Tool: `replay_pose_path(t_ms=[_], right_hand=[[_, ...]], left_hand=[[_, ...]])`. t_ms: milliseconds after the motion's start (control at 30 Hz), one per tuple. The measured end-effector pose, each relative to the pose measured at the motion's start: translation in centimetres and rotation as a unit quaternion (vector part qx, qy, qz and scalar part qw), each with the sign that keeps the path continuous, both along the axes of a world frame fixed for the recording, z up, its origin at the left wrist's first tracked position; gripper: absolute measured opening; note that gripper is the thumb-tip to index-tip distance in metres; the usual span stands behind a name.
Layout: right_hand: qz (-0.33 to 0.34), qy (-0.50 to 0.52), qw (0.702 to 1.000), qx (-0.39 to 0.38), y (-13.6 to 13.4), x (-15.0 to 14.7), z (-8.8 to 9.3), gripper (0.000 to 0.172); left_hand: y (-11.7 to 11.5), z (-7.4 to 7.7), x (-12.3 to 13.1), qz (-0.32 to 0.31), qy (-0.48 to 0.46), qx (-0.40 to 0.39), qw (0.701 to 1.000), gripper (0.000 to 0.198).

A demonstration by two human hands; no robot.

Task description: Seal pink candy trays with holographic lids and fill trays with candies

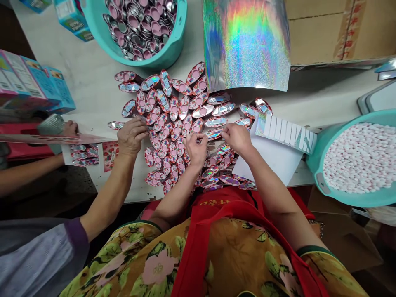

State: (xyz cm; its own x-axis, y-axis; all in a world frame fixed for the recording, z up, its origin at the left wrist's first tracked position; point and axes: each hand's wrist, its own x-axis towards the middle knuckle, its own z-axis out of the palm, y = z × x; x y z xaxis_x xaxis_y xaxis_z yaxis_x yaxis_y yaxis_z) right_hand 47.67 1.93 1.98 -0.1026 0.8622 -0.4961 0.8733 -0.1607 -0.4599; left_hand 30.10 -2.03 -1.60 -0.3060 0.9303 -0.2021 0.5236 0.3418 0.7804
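Many narrow oval-topped containers (174, 108) stand packed together upright on the table, several with a round pink cap on top and others with a bare shiny top. My left hand (196, 149) is over the middle of the group, thumb and fingers pinched together. My right hand (239, 139) is also closed in a pinch, at the right end of a shiny oval top (213, 134) that lies between my hands. Whatever is between my fingertips is too small to make out. Beside my right forearm lies a holographic sticker strip (284, 131) with white bars, over white paper (269, 159).
A turquoise tub (182, 29) of pink-and-silver caps stands at the back; another tub (321, 181) holds white pieces at right. Holographic sheets (247, 53) lie before a cardboard box (315, 33). A co-worker's hand (131, 134) reaches in from the left, near blue boxes (58, 88).
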Motion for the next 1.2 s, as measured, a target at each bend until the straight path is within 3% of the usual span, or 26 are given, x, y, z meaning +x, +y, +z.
replay_pose_path(t_ms=[100,233,333,400,500,600,700,800,867,967,1067,1200], right_hand=[[0.018,-0.035,0.999,-0.036,1.4,-0.5,-0.1,0.021],[-0.028,-0.063,0.997,-0.036,1.4,-1.0,0.9,0.023],[-0.032,-0.031,0.998,0.048,0.1,0.5,2.6,0.027],[-0.053,-0.034,0.988,0.138,-1.0,3.2,3.0,0.032],[-0.154,-0.149,0.953,0.214,-2.2,8.7,1.1,0.048],[-0.185,-0.214,0.943,0.175,-3.2,12.7,-2.7,0.060],[-0.189,-0.203,0.942,0.188,-4.1,13.5,-5.4,0.061],[-0.202,-0.185,0.937,0.218,-4.6,12.9,-6.1,0.056],[-0.208,-0.177,0.936,0.220,-4.7,12.6,-6.0,0.053],[-0.217,-0.172,0.934,0.226,-4.7,12.5,-6.0,0.050],[-0.219,-0.169,0.930,0.242,-4.8,12.5,-6.5,0.049],[-0.219,-0.163,0.926,0.260,-4.8,12.7,-7.6,0.049]], left_hand=[[0.2,0.2,0.5,0.002,0.152,-0.027,0.988,0.012],[0.5,0.6,0.2,-0.013,0.183,-0.055,0.981,0.014],[0.7,0.9,-0.8,-0.036,0.171,-0.063,0.983,0.016],[0.7,1.2,-1.2,-0.056,0.170,-0.051,0.982,0.018],[0.8,2.1,-0.3,-0.093,0.163,0.017,0.982,0.020],[1.6,2.6,3.1,-0.193,0.129,0.092,0.968,0.018],[3.6,1.9,8.4,-0.330,0.119,0.134,0.927,0.026],[5.9,0.2,13.1,-0.427,0.149,0.146,0.880,0.032],[6.8,-0.9,14.7,-0.468,0.164,0.144,0.856,0.033],[6.9,-2.2,15.1,-0.506,0.177,0.143,0.832,0.035],[6.1,-2.8,14.1,-0.510,0.184,0.155,0.826,0.033],[5.0,-2.0,12.0,-0.507,0.145,0.186,0.829,0.024]])
